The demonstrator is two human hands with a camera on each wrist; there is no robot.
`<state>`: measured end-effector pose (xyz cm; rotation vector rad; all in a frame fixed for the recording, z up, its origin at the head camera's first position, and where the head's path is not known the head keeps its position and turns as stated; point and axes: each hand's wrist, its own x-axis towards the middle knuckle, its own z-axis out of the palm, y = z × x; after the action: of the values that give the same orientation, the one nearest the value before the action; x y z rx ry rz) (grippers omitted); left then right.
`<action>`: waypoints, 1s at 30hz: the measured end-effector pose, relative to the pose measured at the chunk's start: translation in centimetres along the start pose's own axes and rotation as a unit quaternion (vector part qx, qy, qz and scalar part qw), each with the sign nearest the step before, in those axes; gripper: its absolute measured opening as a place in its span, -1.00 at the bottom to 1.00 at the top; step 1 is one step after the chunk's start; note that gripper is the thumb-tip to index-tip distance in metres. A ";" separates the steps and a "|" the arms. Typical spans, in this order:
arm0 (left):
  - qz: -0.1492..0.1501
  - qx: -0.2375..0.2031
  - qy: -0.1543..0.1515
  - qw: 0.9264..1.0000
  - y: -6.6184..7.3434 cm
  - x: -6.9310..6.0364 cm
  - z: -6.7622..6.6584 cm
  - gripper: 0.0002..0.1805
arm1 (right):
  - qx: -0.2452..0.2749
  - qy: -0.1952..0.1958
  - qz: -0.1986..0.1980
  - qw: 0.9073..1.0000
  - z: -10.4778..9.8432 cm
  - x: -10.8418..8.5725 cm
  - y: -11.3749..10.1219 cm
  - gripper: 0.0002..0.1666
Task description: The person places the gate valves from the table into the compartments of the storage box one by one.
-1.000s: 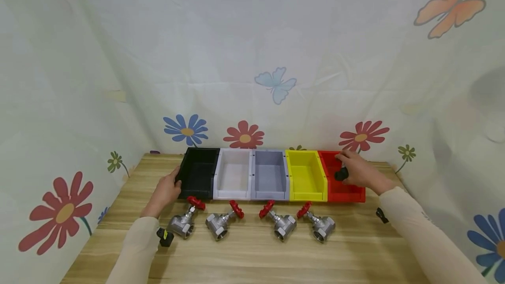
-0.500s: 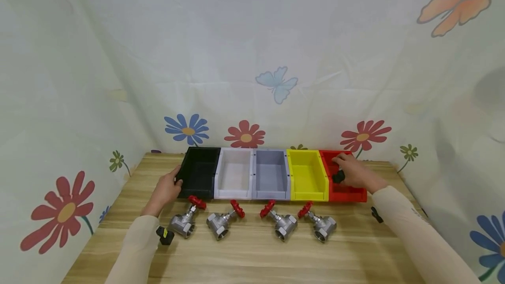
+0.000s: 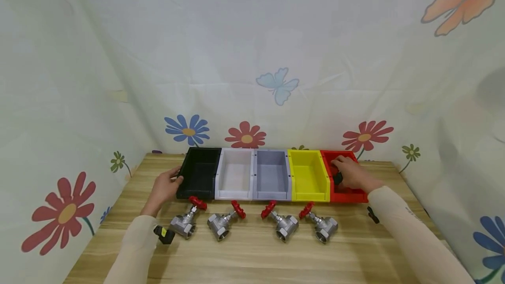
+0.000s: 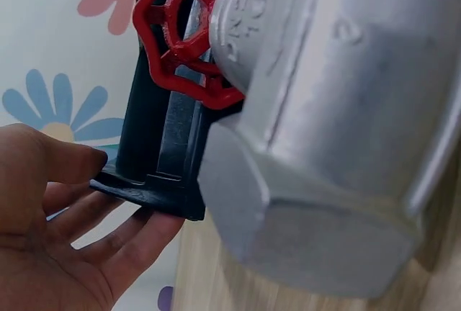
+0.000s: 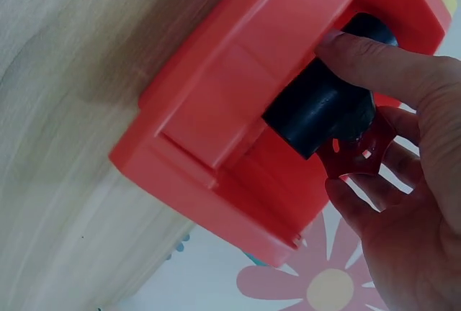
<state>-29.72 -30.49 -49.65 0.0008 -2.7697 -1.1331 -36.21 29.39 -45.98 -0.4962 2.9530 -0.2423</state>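
My left hand point(image 3: 163, 187) holds the left side of the black bin point(image 3: 203, 148). In the left wrist view its thumb point(image 4: 75, 163) lies over the bin's edge and the other fingers go behind the wall. At the far right, my right hand point(image 3: 352, 175) reaches into the red bin point(image 3: 349, 197). It grips a black valve point(image 5: 320, 102) with a red handwheel, tilted inside the bin. In the right wrist view the thumb point(image 5: 371, 59) presses the black body while other fingers are around the handwheel point(image 5: 364, 149). Whether the valve touches the bin floor cannot be told.
Between the black and red bins stand a white bin point(image 3: 235, 195), a grey bin point(image 3: 272, 196) and a yellow bin point(image 3: 310, 197), side by side. Several steel valves with red handwheels, such as the leftmost valve point(image 3: 183, 225), lie on the wooden table point(image 3: 252, 257) in front.
My right hand has shifted slightly left and down within the red bin, with the black valve in its grip. The left hand stays at the black bin, nearly still.
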 end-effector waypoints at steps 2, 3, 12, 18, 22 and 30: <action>-0.003 -0.002 0.002 1.000 0.0 0.0 -0.1 -0.47 | -0.001 0.000 0.000 1.000 0.2 0.2 0.1 0.05; -0.006 -0.002 0.003 1.000 0.0 0.0 -0.1 -0.47 | -0.001 -0.002 0.001 1.000 0.3 0.3 0.1 0.05; -0.053 -0.028 -0.018 0.998 0.1 0.1 -0.5 -0.47 | 0.005 -0.023 0.005 1.000 1.0 0.7 0.1 0.06; -0.074 -0.051 -0.016 0.996 0.4 0.1 -0.6 -0.49 | 0.006 -0.025 0.010 1.000 1.4 0.9 0.1 0.03; -0.084 -0.065 -0.019 0.994 0.1 0.2 -0.5 -0.48 | -0.004 -0.029 0.005 1.000 1.7 1.1 0.1 0.00; -0.101 -0.108 -0.030 0.989 -0.3 0.4 -0.6 -0.45 | -0.019 -0.028 0.010 0.999 2.2 1.4 0.2 -0.06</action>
<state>-30.05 -31.09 -49.39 0.2310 -2.7324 -1.5021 -37.27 28.78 -48.31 -0.4694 2.9114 -0.1689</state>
